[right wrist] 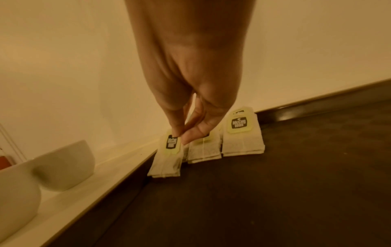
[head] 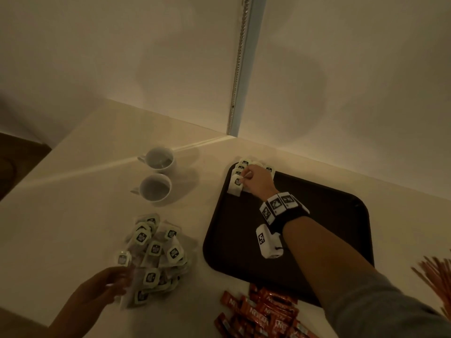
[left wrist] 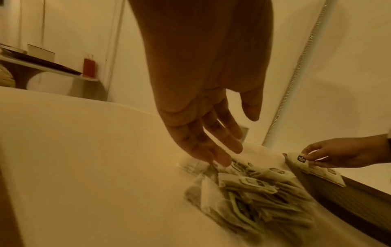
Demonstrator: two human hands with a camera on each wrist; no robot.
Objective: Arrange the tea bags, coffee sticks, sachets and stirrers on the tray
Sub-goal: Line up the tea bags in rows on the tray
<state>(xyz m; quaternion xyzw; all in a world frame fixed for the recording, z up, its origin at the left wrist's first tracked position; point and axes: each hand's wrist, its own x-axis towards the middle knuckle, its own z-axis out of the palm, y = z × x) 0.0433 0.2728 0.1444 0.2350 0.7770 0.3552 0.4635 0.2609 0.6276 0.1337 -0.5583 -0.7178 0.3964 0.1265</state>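
Your right hand (right wrist: 190, 107) pinches the paper tag of a tea bag (right wrist: 167, 160) between thumb and fingertips (right wrist: 188, 137), the remaining fingers tucked behind. That bag stands on the dark tray (head: 329, 215) at its far-left corner, touching the tray floor, with more tea bags (right wrist: 243, 140) lined up just to the right of your fingers along the tray's far rim.

Your left hand (left wrist: 203, 117) is spread loose, fingers nearly straight, its fingertips (left wrist: 222, 160) at the near edge of the loose tea bag pile (head: 156, 254); blur hides whether they grip a bag.

Red coffee sticks (head: 263, 313) lie under your right forearm. Stirrers (head: 436, 276) fan out to its right. Two white cups (head: 156, 174) sit beyond your left hand.
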